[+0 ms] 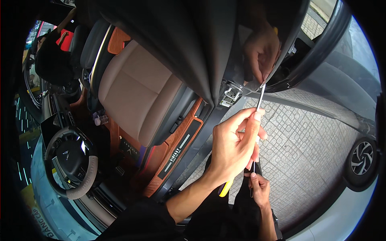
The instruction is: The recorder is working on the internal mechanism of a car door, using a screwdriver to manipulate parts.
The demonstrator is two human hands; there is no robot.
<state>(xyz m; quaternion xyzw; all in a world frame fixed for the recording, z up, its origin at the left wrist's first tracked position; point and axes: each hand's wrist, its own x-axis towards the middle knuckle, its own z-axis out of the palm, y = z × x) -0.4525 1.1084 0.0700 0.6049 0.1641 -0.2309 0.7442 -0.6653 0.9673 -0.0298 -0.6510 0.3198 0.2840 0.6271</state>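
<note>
My left hand [235,142] is closed, pinching a thin silvery strip [261,96] between thumb and fingertips. The strip's upper end meets the edge of a glossy black car panel [251,36], which mirrors the hand. Below and nearer my body, my right hand [260,188] is closed on a thin, straight piece that runs up behind the left fingers. Whether it is the same strip cannot be made out. A yellow and black handle [226,187] shows beside my left wrist; its other end is hidden.
At left lie the brown car seat [138,90], the steering wheel [71,162] and the door sill [179,150]. Patterned paving [297,148] and a wheel [361,162] are at right. Another person [52,56] is beyond the seat, upper left.
</note>
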